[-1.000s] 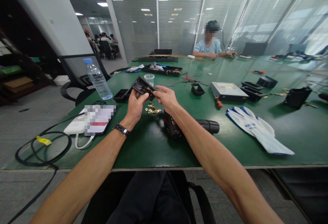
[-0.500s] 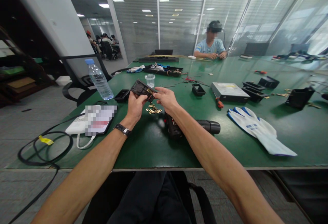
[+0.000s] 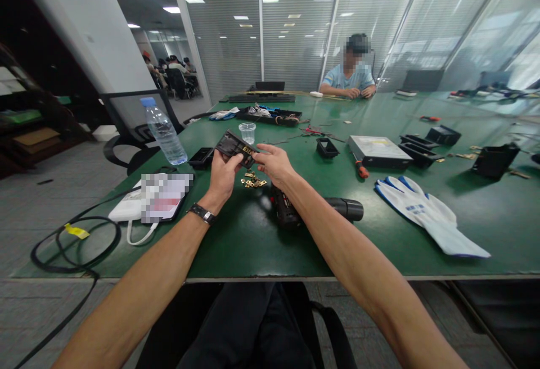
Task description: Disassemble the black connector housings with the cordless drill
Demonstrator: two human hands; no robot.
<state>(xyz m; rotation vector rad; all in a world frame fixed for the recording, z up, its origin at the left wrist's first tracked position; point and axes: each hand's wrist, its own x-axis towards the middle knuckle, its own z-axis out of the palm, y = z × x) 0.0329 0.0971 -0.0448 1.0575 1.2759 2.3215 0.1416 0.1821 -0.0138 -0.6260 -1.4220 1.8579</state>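
My left hand (image 3: pixel 223 176) grips a flat black plastic part (image 3: pixel 233 146) and holds it tilted above the green table (image 3: pixel 236 239). My right hand (image 3: pixel 273 163) meets the part's right end, fingertips pinched at a small brass piece there. A little heap of brass pieces (image 3: pixel 252 180) lies on the table just under both hands. A black power screwdriver (image 3: pixel 312 210) lies beneath my right forearm.
A water bottle (image 3: pixel 163 131), a clear cup (image 3: pixel 247 132), black trays (image 3: pixel 201 157), a silver drive (image 3: pixel 377 150), an orange screwdriver (image 3: pixel 359 167) and white gloves (image 3: pixel 426 214) lie about. A phone on a white power bank (image 3: pixel 152 203) sits left. Another person sits at the far end.
The black part has tipped slightly flatter in my left hand; both hands stay at the same spot. The view has shifted a little.
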